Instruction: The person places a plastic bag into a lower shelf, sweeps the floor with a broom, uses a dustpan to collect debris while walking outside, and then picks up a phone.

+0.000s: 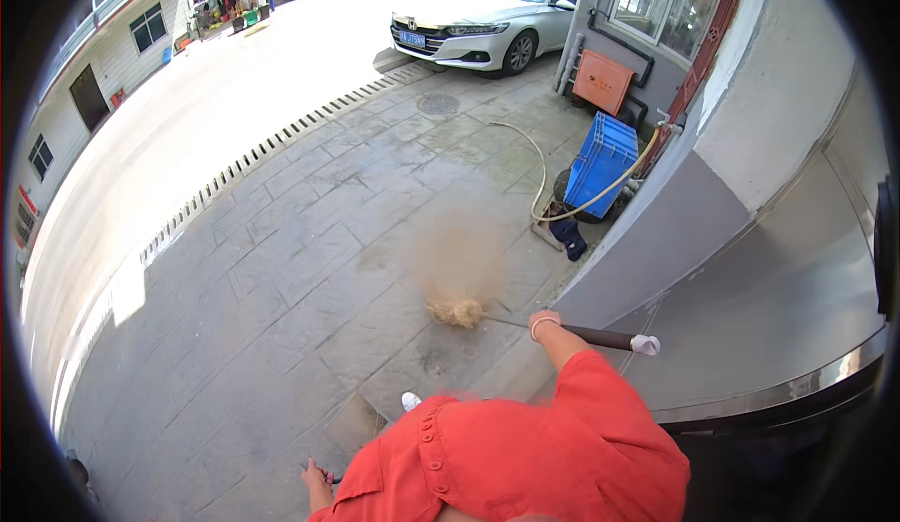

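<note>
My right hand (543, 320) is closed around the dark handle of a broom (600, 336). White wrapping covers the handle's end, to the right of my hand. The straw broom head (454, 310) rests on the paving left of that hand, with a blurred tan patch just beyond it. At the lower left, my left hand (317, 475) is closed on a dark handle (337, 479). Near it, a grey-brown pan (354, 423), which looks like a dustpan, sits on the ground beside my white shoe. My red clothing hides any join between that handle and the pan.
A grey wall corner (656, 231) and a metal panel (750, 306) stand close on my right. Farther off are a blue crate (603, 161), a hose (542, 171) and dark cloth (568, 236). A slotted drain (281, 135) crosses the paving; a white car (483, 16) is parked beyond.
</note>
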